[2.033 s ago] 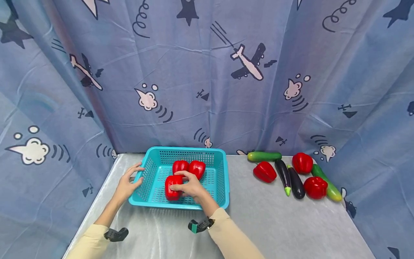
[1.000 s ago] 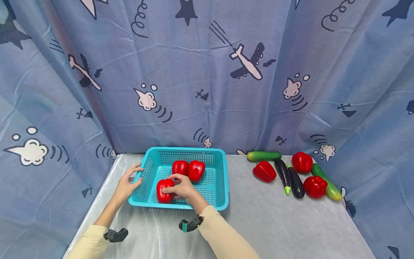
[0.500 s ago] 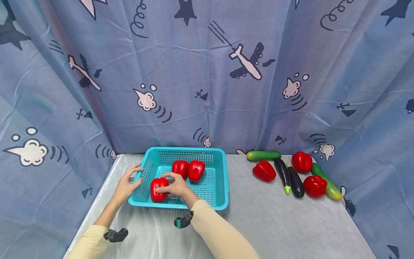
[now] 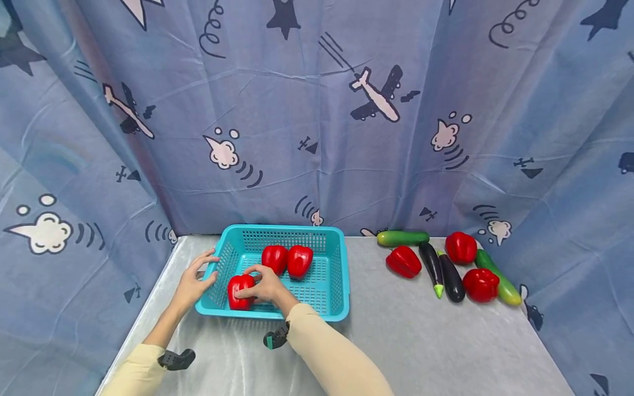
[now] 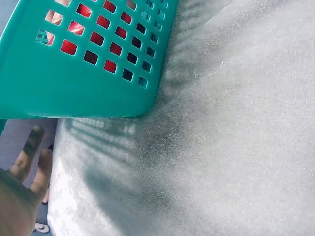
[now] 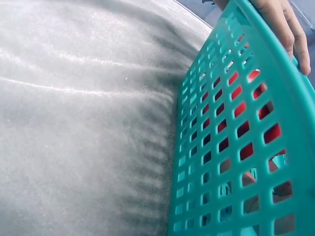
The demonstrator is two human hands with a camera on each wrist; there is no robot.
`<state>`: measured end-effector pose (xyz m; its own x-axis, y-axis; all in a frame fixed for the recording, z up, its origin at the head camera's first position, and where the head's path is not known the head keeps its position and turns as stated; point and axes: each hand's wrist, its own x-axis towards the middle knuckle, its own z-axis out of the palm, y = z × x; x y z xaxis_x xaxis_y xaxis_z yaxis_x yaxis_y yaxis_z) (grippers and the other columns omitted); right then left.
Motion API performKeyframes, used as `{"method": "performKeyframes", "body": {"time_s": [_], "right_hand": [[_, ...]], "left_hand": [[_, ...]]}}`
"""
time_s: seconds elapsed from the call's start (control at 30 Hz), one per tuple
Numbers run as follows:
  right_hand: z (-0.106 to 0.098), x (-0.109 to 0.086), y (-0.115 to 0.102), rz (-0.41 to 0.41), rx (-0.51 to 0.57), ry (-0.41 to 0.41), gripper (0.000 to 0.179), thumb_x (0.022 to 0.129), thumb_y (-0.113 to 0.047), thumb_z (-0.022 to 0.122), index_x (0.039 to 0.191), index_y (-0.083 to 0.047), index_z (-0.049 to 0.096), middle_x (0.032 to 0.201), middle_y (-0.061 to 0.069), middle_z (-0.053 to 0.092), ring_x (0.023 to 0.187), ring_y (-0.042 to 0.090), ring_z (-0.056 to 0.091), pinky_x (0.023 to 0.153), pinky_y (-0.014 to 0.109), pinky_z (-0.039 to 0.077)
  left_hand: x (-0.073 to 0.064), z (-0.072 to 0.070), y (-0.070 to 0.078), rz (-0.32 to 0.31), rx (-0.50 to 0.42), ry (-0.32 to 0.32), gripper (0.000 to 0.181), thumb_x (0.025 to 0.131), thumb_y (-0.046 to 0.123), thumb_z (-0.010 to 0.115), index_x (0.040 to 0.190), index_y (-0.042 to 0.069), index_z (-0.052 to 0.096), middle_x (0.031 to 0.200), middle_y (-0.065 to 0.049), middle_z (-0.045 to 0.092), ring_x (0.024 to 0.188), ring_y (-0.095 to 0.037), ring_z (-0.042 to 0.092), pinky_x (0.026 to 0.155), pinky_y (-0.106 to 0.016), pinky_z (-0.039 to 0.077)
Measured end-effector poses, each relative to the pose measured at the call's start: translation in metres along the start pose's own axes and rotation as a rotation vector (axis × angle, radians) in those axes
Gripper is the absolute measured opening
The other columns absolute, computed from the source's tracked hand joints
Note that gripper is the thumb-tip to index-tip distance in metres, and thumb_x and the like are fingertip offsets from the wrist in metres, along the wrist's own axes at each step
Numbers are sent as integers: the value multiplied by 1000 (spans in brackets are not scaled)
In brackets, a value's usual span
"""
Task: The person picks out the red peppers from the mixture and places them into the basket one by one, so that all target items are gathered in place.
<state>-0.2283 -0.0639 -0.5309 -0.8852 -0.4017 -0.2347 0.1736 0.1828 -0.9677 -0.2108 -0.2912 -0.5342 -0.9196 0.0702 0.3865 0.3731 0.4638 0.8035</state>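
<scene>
A red bell pepper (image 4: 240, 292) stands at the front left inside the turquoise basket (image 4: 272, 315). My right hand (image 4: 267, 286) grips this pepper from its right side, thumb in front and fingers behind. At the basket's left wall, my left hand (image 4: 190, 283) reaches its spread fingertips to the rim; the left wrist view has its fingers (image 5: 42, 172) held apart beside the wall. Two more red bell peppers, one left (image 4: 274, 258) and one right (image 4: 300, 261), lie side by side towards the basket's back. Through the wall holes, red patches show in the right wrist view.
On the grey cloth-covered table (image 4: 411, 341), further right, lie several vegetables: a red bell pepper (image 4: 403, 262), two eggplants (image 4: 451, 276), a cucumber (image 4: 403, 237) along the back edge and another cucumber (image 4: 509, 291) at the right. A patterned blue curtain (image 4: 277, 165) encloses the table.
My right hand has moved left inside the basket, carrying the bell pepper from near the middle to the front left. My left hand has stayed at the rim.
</scene>
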Motion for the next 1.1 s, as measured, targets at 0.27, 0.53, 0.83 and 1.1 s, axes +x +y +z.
{"method": "performKeyframes", "body": {"time_s": [0.27, 0.53, 0.83, 1.1], "right_hand": [[1, -1, -2, 9, -2, -26, 50, 82, -8, 86, 127, -7, 64, 119, 14, 58, 110, 32, 55, 76, 55, 58], [-5, -5, -6, -6, -20, -71, 55, 84, -9, 85, 134, -5, 61, 127, 17, 56, 115, 32, 53, 73, 58, 57], [-16, -9, -13, -27, 36, -120, 61, 85, -15, 84, 140, -14, 57, 141, 24, 48, 125, 40, 49, 80, 62, 55], [-36, -18, -22, -140, 73, -143, 51, 90, -17, 80, 136, -13, 60, 132, 15, 57, 125, 40, 51, 87, 57, 54]], "left_hand": [[0, 0, 15, 5, 23, 6, 33, 89, -17, 65, 122, -12, 63, 145, -32, 45, 130, -48, 44, 85, -19, 47], [2, 0, -8, 24, -3, 8, 34, 89, -13, 67, 123, -8, 64, 146, -29, 46, 131, -44, 45, 85, -13, 45], [-1, 1, 14, 19, 10, 21, 34, 87, -19, 65, 121, -13, 63, 144, -34, 46, 128, -50, 46, 84, -12, 45], [-2, -3, 38, 28, 23, 4, 32, 87, -20, 64, 120, -16, 62, 142, -38, 45, 125, -53, 47, 86, -18, 49]]}}
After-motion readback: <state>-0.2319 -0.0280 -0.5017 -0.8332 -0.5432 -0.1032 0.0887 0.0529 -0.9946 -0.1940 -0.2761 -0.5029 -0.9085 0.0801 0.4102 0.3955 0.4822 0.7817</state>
